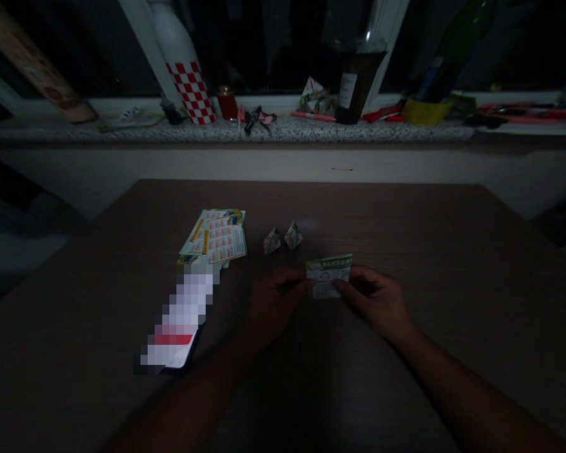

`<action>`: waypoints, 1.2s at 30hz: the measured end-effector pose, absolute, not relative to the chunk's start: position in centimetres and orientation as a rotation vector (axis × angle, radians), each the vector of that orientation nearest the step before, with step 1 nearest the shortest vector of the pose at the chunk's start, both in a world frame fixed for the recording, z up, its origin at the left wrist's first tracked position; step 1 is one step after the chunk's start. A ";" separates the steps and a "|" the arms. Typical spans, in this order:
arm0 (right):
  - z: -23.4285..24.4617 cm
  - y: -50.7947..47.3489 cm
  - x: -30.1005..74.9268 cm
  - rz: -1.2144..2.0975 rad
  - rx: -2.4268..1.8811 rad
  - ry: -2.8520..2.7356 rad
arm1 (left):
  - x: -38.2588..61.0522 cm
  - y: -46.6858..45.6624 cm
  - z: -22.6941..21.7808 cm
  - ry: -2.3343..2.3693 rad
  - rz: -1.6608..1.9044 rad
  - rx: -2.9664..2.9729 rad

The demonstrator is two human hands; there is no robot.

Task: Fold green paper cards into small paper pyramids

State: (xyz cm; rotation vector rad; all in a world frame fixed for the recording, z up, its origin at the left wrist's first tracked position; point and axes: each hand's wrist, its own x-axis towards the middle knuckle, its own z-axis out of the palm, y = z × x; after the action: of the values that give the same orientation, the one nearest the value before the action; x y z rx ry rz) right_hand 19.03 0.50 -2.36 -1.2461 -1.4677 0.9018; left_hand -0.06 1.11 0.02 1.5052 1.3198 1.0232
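Note:
A small printed paper sheet (329,277), green along its top edge, is held up just above the table between both hands. My left hand (278,296) pinches its left edge with thumb and fingers. On the opposite edge, my right hand (377,296) grips it, the thumb in front and the fingers behind. Beyond the left hand stand two small folded paper shapes, a left one (272,240) and a right one (293,235), made of similar printed paper. Any print on the sheet's back is hidden.
Left of the folded shapes lies a fanned stack of printed leaflets (217,239). A lit phone (183,314) with a blurred screen touches its near end. Along the stone windowsill (283,131) stand a red-checked white bottle (191,88), a dark jar (353,82) and small clutter.

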 end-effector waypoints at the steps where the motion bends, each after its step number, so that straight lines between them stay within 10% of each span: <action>1: -2.3 0.5 19.0 0.920 -1.241 -1.452 | -0.1 1.1 0.0 1.320 1.020 1.501; 26: -2.1 0.8 18.6 1.319 -1.309 -1.250 | -0.3 2.3 0.2 1.480 0.818 1.624; 36: -3.0 1.9 20.4 0.668 -1.410 -1.677 | -1.0 3.4 -0.7 1.593 0.680 1.754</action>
State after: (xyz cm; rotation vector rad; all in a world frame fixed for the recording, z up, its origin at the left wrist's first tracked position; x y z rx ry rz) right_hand 20.41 1.86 -3.01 -1.4097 -1.6768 0.6682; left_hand -1.03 3.40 -0.74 1.7538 1.5926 0.6799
